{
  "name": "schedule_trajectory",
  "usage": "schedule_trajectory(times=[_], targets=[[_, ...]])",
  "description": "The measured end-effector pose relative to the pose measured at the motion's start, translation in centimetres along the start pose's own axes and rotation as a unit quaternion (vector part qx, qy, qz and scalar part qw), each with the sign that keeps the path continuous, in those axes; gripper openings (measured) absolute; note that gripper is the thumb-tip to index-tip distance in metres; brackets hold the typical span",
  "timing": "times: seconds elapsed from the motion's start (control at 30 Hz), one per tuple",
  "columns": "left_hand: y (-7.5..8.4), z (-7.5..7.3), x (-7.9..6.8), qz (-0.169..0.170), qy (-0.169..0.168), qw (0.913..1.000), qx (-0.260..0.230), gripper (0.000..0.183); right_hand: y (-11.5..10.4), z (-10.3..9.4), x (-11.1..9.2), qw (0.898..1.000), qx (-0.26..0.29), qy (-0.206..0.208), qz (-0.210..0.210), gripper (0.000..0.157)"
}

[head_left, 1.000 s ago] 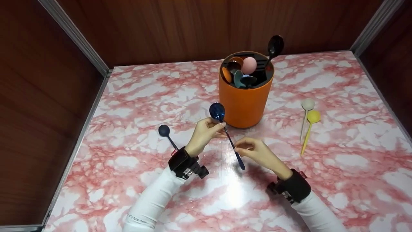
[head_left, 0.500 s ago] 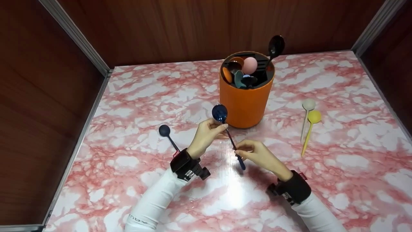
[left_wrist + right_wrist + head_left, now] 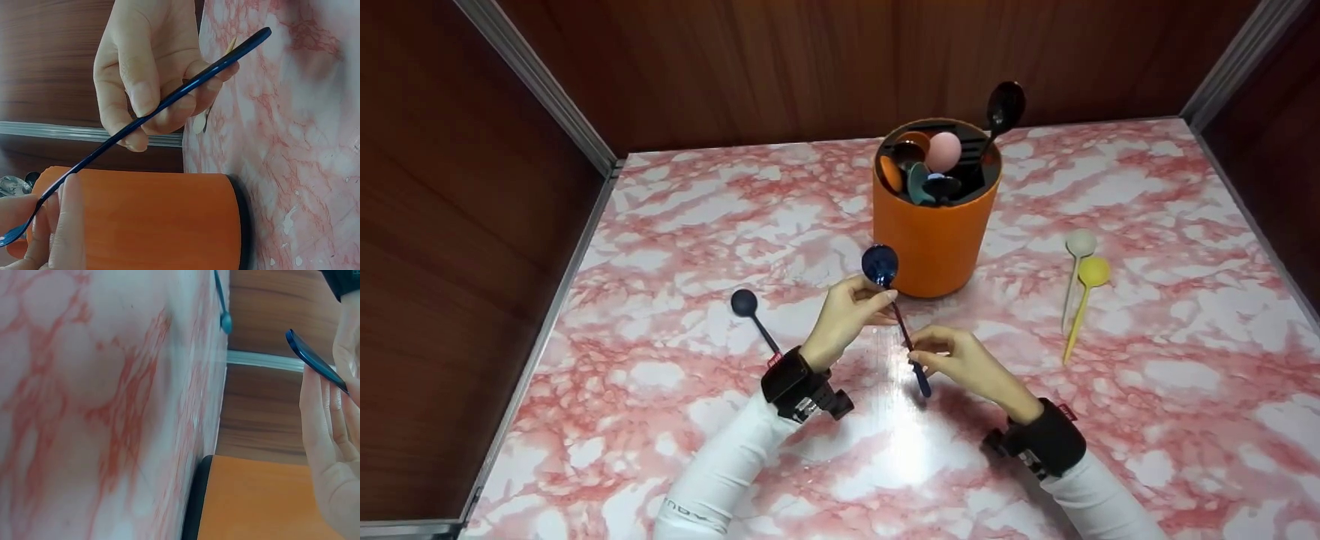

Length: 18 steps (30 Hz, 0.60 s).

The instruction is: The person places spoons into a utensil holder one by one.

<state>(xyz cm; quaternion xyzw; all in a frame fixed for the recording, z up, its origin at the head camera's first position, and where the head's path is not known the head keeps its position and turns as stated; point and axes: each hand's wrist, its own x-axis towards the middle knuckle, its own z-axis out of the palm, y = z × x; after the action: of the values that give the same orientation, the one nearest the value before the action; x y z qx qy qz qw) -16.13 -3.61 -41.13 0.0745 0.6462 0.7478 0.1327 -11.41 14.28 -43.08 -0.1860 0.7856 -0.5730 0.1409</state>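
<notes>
A dark blue spoon [image 3: 880, 264] is held between both hands in front of the orange holder, its bowl up and its handle slanting down to the right. My left hand [image 3: 844, 315] pinches its neck just below the bowl. Lower on the handle, the thumb and fingers of my right hand [image 3: 960, 360] pinch it, with the handle's end sticking out below. In the left wrist view the glossy handle [image 3: 185, 87] crosses over the right hand's curled fingers. The right wrist view shows only the handle's end [image 3: 306, 351] beside the fingers.
The orange utensil holder [image 3: 934, 247] stands upright behind the hands, with several spoons and a tall black spoon [image 3: 1005, 109] in it. A dark spoon [image 3: 744, 303] lies left, partly hidden by the left wrist. A cream spoon [image 3: 1081, 243] and a yellow spoon [image 3: 1093, 271] lie right.
The blue spoon's bowl and my left hand have shifted slightly right and toward me, so the spoon stands a little steeper. My right hand has hardly moved and keeps its pinch.
</notes>
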Motion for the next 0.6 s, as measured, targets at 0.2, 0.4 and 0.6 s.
schedule_trajectory(times=[0.2,0.4,0.6], targets=[[-0.1,0.0,0.0,0.007,-0.002,1.0,0.004,0.013,0.2,0.1,0.0,1.0,0.013,-0.005,-0.008,0.02],[-0.1,0.0,-0.1,0.002,-0.013,0.9999,0.007,0.016,0.4,0.2,-0.1,0.999,0.027,-0.003,-0.018,0.017],[0.0,-0.4,-0.4,0.008,-0.01,0.9998,0.015,0.017,2.4,-0.1,0.3,0.999,0.046,0.02,-0.017,0.016]])
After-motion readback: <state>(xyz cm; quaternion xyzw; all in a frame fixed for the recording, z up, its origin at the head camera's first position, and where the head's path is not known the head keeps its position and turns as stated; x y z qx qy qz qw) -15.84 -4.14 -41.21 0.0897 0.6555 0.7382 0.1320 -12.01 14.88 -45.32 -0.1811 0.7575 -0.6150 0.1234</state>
